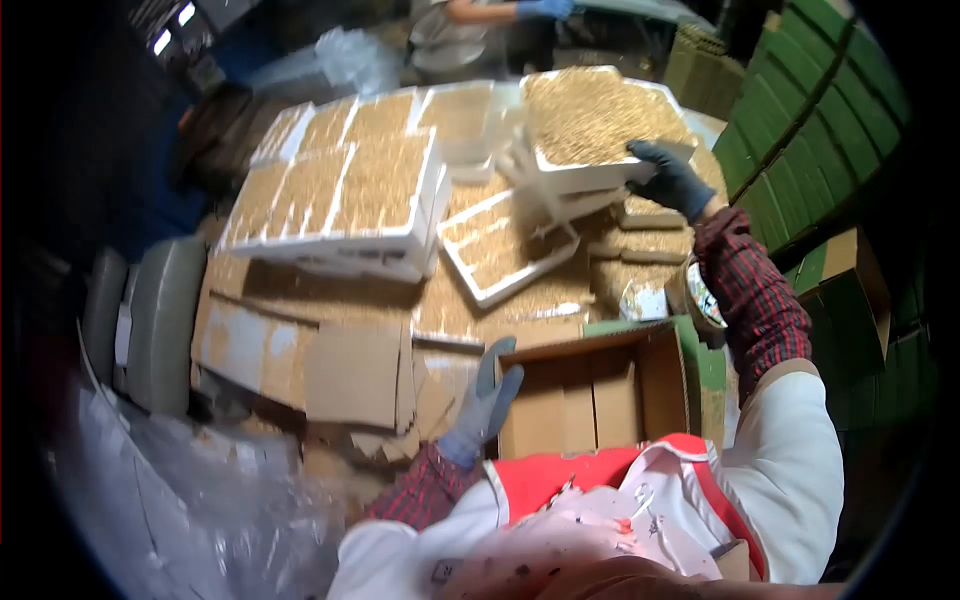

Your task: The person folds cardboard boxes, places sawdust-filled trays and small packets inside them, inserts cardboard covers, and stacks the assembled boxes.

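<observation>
My right hand, in a dark glove, grips the front right corner of a white tray heaped with small tan pieces. The tray is tilted above other trays on the table. My left hand, in a grey glove, is at the left wall of an open cardboard box, thumb over the rim and fingers outside. No contents show in the box, which stands close to my body. A smaller white tray with rows of tan pieces lies between the hands.
Stacked white trays of tan pieces stand at left. Flat cardboard pieces lie in front. A round tub sits beside my right forearm. Green boxes are piled at right; clear plastic is lower left. A person's blue-gloved hand shows behind.
</observation>
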